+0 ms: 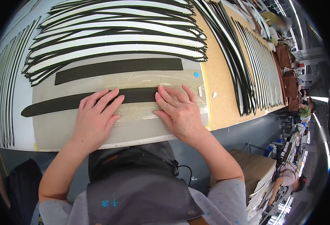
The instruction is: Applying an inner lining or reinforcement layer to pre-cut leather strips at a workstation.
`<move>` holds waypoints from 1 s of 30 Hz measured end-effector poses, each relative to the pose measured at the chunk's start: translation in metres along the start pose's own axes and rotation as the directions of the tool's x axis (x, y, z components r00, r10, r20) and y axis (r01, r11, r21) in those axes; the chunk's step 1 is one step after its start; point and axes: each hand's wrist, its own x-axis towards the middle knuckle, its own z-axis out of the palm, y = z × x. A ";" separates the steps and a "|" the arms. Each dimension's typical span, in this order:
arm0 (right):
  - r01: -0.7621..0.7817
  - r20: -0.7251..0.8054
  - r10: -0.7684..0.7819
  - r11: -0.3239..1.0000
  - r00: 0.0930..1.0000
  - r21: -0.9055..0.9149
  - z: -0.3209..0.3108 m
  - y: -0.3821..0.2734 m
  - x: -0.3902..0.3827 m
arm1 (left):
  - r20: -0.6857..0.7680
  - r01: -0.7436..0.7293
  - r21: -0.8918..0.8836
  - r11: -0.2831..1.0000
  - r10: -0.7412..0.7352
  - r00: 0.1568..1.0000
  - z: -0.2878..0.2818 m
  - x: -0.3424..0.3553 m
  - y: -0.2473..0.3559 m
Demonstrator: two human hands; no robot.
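Observation:
A long dark strip [60, 104] with a rounded left tip lies across the grey work mat, close to me. My left hand [95, 122] rests on its middle part, fingers stretched and spread, the thumb apart on the near side. At the strip's right part lies my right hand [182, 114], its fingertips on the strip and its fingers apart; the strip's right end is hidden under them. Beyond, and apart from both hands, is a second dark strip [120, 69] with a square right end.
Dark-edged white strips with jagged ends [116, 39] are heaped at the back. More thin strips line the table's left [15, 75] and the brown board [219, 108] at right. A blue dot [196, 74] and small white pieces sit by the mat. Other people work far right.

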 end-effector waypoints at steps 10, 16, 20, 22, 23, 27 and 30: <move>-0.152 -0.190 0.213 0.944 0.958 0.293 -0.002 0.029 -0.015 | -0.073 0.000 -0.035 0.999 -0.003 0.997 0.005 -0.001 -0.003; -0.625 -0.250 0.793 0.596 0.555 0.504 -0.026 0.130 -0.062 | -0.049 0.013 -0.062 0.998 -0.016 0.999 0.006 -0.002 -0.001; -0.688 -0.079 0.776 0.597 0.625 0.413 -0.032 0.135 -0.052 | -0.079 0.017 -0.078 0.997 -0.023 0.997 0.004 -0.006 -0.001; -0.736 -0.020 0.800 0.562 0.600 0.379 -0.039 0.131 -0.050 | -0.096 0.044 -0.088 0.995 -0.052 0.994 0.006 -0.006 0.000; -0.737 -0.026 0.792 0.579 0.610 0.349 -0.040 0.129 -0.048 | -0.101 0.013 -0.088 0.996 -0.021 0.995 0.007 -0.006 0.000; -0.666 -0.002 0.738 0.611 0.675 0.428 -0.049 0.128 -0.044 | -0.128 -0.019 -0.109 0.994 0.004 0.992 0.013 -0.004 -0.001; -0.456 -0.006 0.664 0.521 0.748 0.722 -0.057 0.075 -0.002 | -0.127 -0.002 -0.107 0.994 -0.012 0.992 0.014 -0.007 -0.003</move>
